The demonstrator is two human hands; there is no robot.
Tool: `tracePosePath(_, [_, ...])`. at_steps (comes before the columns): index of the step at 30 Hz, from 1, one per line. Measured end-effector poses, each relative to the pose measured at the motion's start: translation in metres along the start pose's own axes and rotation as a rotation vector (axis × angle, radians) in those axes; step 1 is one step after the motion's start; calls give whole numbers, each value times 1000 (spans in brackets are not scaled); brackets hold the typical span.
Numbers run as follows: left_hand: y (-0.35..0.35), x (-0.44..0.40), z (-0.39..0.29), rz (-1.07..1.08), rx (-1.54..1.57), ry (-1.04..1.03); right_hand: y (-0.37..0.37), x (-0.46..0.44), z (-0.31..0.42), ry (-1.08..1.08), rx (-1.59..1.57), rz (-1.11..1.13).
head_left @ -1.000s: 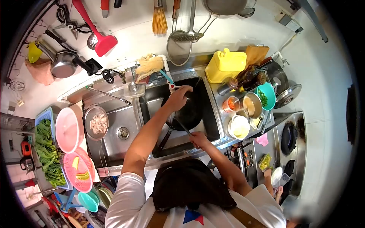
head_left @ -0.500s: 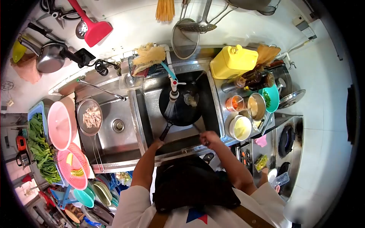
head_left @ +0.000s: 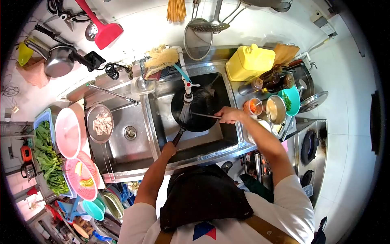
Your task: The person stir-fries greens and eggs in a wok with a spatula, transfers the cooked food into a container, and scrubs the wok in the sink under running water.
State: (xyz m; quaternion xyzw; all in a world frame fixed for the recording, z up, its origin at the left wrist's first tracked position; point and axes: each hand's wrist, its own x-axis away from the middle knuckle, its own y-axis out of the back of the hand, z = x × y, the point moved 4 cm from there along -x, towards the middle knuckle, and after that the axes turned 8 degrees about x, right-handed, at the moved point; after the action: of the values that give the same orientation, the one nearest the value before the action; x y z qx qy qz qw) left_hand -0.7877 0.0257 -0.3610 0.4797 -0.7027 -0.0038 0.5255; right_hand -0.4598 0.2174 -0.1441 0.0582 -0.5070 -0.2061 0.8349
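Note:
A black wok [head_left: 205, 101] lies in the right-hand sink basin [head_left: 191, 148], tilted under the faucet [head_left: 188, 97]. Water streams from the spout into it. My left hand [head_left: 170, 148] is closed around the wok's long dark handle [head_left: 177, 137]. With my right hand [head_left: 230, 115] I grip a long-handled metal utensil [head_left: 206, 116], which reaches left across the wok toward the water stream. Its far end is blurred, so I cannot tell its head's shape.
A strainer with pale meat pieces [head_left: 102, 123] rests over the left basin. Pink baskets [head_left: 68, 136] and leafy greens [head_left: 46, 158] stand further left. At right are a yellow jug [head_left: 250, 63], a pot [head_left: 276, 110], a carrot-colored bowl [head_left: 254, 106] and a teal bowl [head_left: 289, 101].
My right hand has moved up and to the right, swinging the utensil nearly level across the wok. My left hand stays on the handle. Another person's hands at lower right have left view.

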Motion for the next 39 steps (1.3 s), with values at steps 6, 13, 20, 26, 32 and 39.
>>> tracePosePath(6, [14, 31, -26, -81, -53, 92, 26, 14, -36, 37, 1012, -93])
tracePosePath(13, [23, 25, -32, 338, 247, 328, -49, -30, -87, -109, 275, -396])
tracePosePath(20, [-10, 20, -35, 138, 125, 137, -155, -22, -16, -123, -1183, -139])
tracePosePath(26, [0, 33, -154, 374, 1471, 255, -182, -59, 24, -88, -1266, -115])
tracePosePath(32, [26, -74, -184, 597, 1635, 55, -84, -33, 66, 140, -431, -548])
tracePosePath(39, [42, -139, -199, 296, 2433, -16, 136, 86, 208, 631, -145, -1260])
